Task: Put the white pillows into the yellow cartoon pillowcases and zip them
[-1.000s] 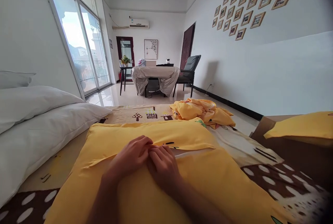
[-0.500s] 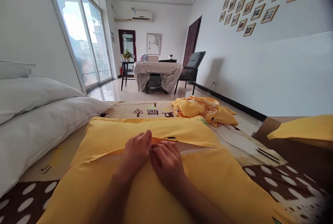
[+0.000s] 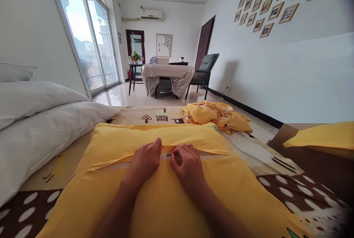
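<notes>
A large yellow pillow (image 3: 155, 201) lies before me, with a slit across its upper part that shows a pale zipper strip (image 3: 212, 156). Small dark zipper pieces (image 3: 168, 155) show between my hands. My left hand (image 3: 146, 158) is closed on the fabric at the slit's edge. Just to its right, my right hand (image 3: 188, 162) has thumb and fingers pinched together at the slit; what they hold is too small to make out.
White pillows (image 3: 55, 131) lie at the left. Crumpled yellow cloth (image 3: 218, 114) rests on the patterned blanket (image 3: 129, 114). A brown box (image 3: 312, 160) with yellow fabric (image 3: 326, 136) stands at the right. Beyond are a covered table (image 3: 166, 70) and a chair (image 3: 206, 70).
My right hand has moved right, away from my left hand, and the zipper pieces between them have come into view. My left hand has hardly moved.
</notes>
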Available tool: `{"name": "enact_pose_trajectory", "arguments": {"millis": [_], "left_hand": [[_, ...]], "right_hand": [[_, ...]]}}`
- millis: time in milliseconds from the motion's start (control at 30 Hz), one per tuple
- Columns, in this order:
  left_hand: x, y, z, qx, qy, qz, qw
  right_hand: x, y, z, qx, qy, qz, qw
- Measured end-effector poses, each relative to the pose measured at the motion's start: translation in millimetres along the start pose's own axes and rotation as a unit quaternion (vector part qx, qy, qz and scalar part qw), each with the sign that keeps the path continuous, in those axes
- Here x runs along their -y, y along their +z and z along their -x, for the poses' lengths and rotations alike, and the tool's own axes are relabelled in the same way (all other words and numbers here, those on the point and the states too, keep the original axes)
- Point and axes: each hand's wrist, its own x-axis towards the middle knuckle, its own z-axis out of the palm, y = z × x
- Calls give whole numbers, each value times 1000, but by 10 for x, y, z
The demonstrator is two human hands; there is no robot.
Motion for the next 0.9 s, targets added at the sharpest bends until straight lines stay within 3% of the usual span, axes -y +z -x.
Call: {"name": "enact_pose_trajectory", "arguments": {"millis": [200, 367, 533, 900], "left_hand": [[-21, -1, -17, 16, -4, -28, 999], [-20, -7, -9, 11, 0, -25, 1000], [-15, -1, 16, -5, 20, 9, 1000], [-30, -19, 14, -8, -5, 43, 999]], "right_hand": [[-31, 43, 19, -2, -16, -1, 1000], [-8, 29, 34, 39, -17, -40, 998], [-3, -73, 10, 64, 14, -93, 993], [-187, -330, -39, 111, 99, -57, 987]]}}
